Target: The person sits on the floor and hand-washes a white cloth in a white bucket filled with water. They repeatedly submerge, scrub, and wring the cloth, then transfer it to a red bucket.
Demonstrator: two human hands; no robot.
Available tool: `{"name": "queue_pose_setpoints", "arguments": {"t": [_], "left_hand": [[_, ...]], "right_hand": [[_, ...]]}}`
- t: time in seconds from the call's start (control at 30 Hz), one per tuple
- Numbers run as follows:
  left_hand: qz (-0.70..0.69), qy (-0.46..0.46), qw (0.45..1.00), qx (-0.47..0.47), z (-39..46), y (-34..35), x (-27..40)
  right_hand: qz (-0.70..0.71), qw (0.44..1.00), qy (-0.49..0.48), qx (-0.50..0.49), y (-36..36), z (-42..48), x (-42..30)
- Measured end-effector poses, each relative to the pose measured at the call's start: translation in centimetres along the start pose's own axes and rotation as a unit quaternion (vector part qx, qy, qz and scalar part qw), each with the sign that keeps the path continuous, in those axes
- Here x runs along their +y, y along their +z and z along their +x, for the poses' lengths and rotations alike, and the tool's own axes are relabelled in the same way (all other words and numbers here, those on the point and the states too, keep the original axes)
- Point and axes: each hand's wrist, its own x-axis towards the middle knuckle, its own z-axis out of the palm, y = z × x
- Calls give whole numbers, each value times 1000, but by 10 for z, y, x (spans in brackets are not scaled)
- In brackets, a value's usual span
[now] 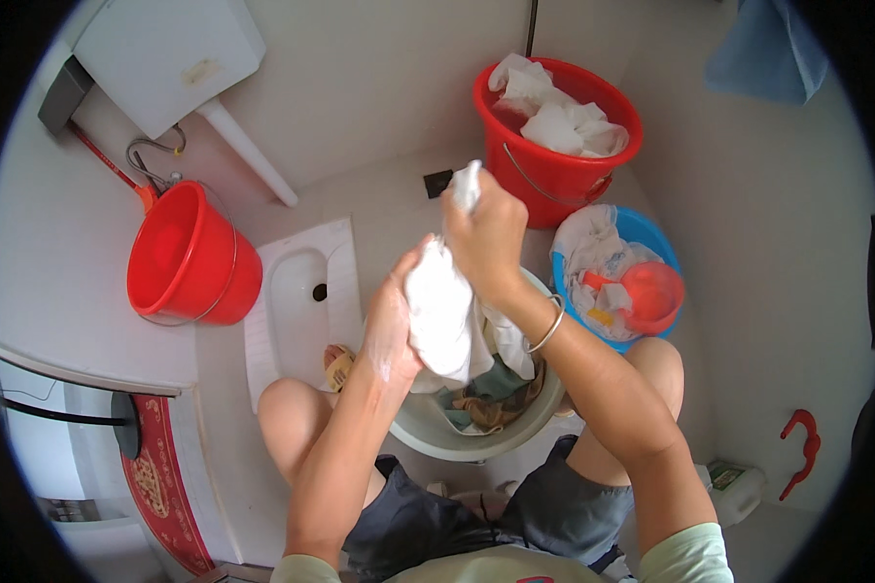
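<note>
A wet-looking white cloth (441,313) is held up between both hands, above a pale round basin (445,444). My left hand (390,321) supports the bunched cloth from its left side, with whitish suds on the skin near the wrist. Higher up, my right hand (492,226) is a fist around another part of the cloth, and a white tip sticks out above it. Part of the cloth hangs down into the basin. Below it, green and brown patterned fabric (499,397) lies in the basin, which stands between my knees.
A red bucket (510,167) holds white cloths; beside it, a blue basin (660,240) contains white fabric and a red dipper (652,295). At left stand another red bucket (219,270) and a squat toilet (299,291). A white jug (740,495) sits at lower right.
</note>
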Motion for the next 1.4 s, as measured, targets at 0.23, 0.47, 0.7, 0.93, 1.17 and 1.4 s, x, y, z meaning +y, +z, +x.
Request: {"name": "queue_pose_setpoints", "arguments": {"t": [0.23,0.47,0.7,0.93,1.17,1.4], "left_hand": [[131,64,988,59,-5,30,19],[411,11,911,32,-15,26,35],[367,-46,929,-21,-17,16,39],[462,-57,881,-90,-22,26,36],[295,-25,953,-64,-23,10,28],[244,-34,963,-109,-24,15,21]], "right_hand": [[19,995,84,47,-32,35,18],[180,981,61,-40,-54,56,0],[209,973,95,-14,-59,61,-3],[302,938,170,7,-66,64,-10],[323,915,243,5,-63,62,-6],[301,924,236,-8,-56,57,-3]]}}
